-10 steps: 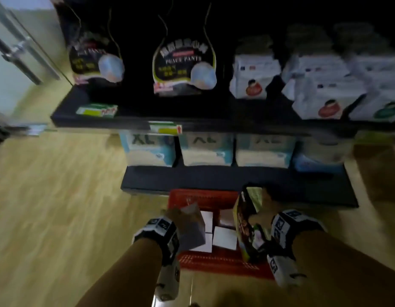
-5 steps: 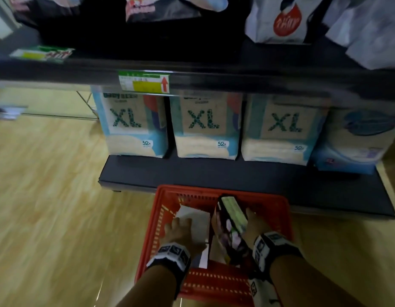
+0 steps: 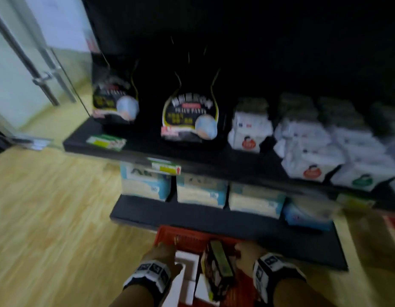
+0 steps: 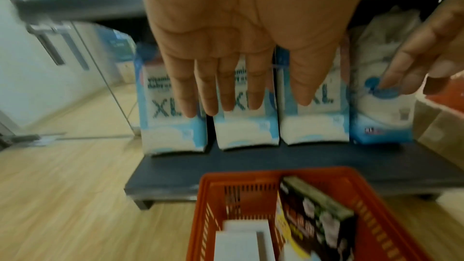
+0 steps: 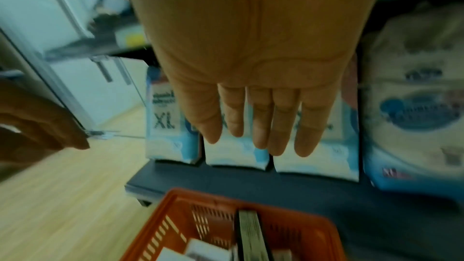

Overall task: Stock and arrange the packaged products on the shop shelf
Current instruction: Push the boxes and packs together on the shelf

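A red basket point(image 3: 183, 238) stands on the floor before the bottom shelf point(image 3: 214, 220). In it a dark printed packet point(image 3: 218, 271) stands on edge beside white boxes point(image 3: 187, 262). My left hand point(image 3: 163, 253) hovers over the basket's left side, my right hand point(image 3: 247, 251) over its right side. Both are empty. In the left wrist view the left fingers point(image 4: 226, 90) are straight above the basket point(image 4: 276, 174), packet point(image 4: 316, 213) and boxes point(image 4: 241, 241). The right wrist view shows straight right fingers point(image 5: 261, 126) above the packet point(image 5: 248, 231).
Three blue XL packs point(image 3: 201, 191) and a blue-white pack point(image 3: 309, 213) fill the bottom shelf. The upper shelf point(image 3: 147, 151) carries two black packs point(image 3: 189, 116) and stacked white packs point(image 3: 311, 160). A glass door point(image 3: 36, 80) is at left, with wooden floor point(image 3: 48, 218) around.
My hands lowered the white box and the dark packet into the basket, let go and rose empty. The head view has tilted back up toward the upper shelf.
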`<state>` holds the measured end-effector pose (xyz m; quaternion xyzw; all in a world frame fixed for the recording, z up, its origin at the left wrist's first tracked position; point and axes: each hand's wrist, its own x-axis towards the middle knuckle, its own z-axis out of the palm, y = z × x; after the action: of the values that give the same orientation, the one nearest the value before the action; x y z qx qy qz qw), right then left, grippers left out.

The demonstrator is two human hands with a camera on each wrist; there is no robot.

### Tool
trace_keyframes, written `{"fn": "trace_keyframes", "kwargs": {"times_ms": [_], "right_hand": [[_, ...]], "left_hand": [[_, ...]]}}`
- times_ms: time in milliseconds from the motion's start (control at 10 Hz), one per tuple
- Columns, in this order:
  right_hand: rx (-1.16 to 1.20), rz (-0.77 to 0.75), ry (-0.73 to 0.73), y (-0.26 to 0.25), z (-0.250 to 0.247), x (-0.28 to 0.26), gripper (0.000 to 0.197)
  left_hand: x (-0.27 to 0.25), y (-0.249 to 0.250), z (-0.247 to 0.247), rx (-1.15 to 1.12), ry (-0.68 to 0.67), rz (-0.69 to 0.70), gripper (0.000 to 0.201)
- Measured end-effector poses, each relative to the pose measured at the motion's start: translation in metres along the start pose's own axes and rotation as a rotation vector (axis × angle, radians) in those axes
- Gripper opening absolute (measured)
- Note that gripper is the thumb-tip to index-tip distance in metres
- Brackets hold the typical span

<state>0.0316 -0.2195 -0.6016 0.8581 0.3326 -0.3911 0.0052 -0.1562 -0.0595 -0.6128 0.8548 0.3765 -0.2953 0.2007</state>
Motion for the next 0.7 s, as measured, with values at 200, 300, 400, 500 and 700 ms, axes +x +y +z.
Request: {"fn": "trace_keyframes", "kwargs": {"times_ms": [200, 300, 400, 500, 700], "right_hand": [[-0.151, -0.198, 0.093, -0.062, -0.140, -0.086, 0.045], [-0.243, -0.280, 0.204, -0.105, -0.215, -0.146, 0.044], [-0.304, -0.357, 0.310, -0.142, -0.280, -0.203, 0.043], [-0.279, -0.433, 0.277, -0.171, -0.320, -0.241, 0.040], [-0.328, -0.562, 0.386, -0.226, -0.368, -0.301, 0.042]], "left_hand": [[-0.096, 0.020, -0.161, -0.092, 0.177, 0.089, 0.040], [-0.157, 0.028, -0.255, -0.057, 0.298, 0.143, 0.044], [-0.210, 0.031, -0.325, -0.016, 0.460, 0.185, 0.035], [-0.244, 0.025, -0.367, 0.021, 0.588, 0.214, 0.035], [-0.290, -0.011, -0.446, 0.034, 0.768, 0.260, 0.030]]}}
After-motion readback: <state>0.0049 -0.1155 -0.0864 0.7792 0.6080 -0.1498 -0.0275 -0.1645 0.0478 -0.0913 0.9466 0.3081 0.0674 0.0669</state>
